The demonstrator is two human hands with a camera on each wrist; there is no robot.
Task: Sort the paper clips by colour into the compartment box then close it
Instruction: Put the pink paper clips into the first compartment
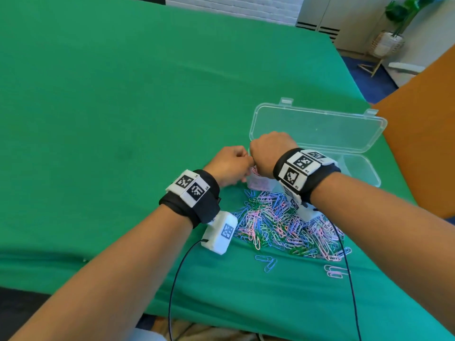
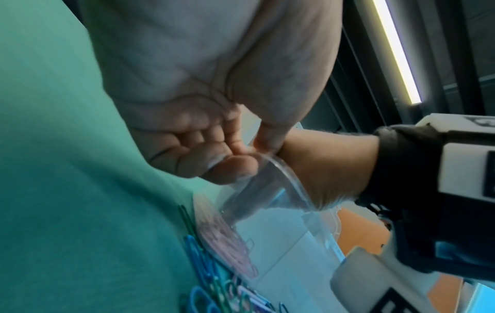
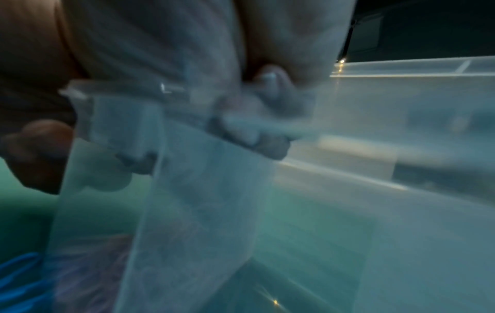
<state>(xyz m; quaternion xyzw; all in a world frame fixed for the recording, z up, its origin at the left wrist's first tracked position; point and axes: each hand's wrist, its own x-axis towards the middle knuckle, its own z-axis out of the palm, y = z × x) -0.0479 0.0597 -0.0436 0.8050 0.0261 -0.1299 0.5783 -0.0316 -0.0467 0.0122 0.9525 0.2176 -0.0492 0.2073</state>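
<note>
The clear compartment box (image 1: 362, 168) sits on the green cloth with its lid (image 1: 317, 129) folded back flat. Pink clips (image 1: 258, 183) fill its leftmost compartment. My left hand (image 1: 231, 166) is at the box's left end; in the left wrist view its thumb and curled fingers (image 2: 249, 154) pinch the box's rim (image 2: 289, 180) above the pink clips (image 2: 227, 243). Right beside it, my right hand (image 1: 270, 148) is curled over the same end. Its fingers (image 3: 254, 127) hook over the box wall (image 3: 401, 105) and show blurred through the plastic. A mixed clip pile (image 1: 283, 225) lies in front.
A few stray blue clips (image 1: 267, 262) and pink clips (image 1: 333, 270) lie near the table's front edge. Wrist-camera cables (image 1: 177, 279) hang over that edge. An orange surface (image 1: 423, 143) borders the cloth just right of the box. Green cloth (image 1: 123, 107) stretches left and back.
</note>
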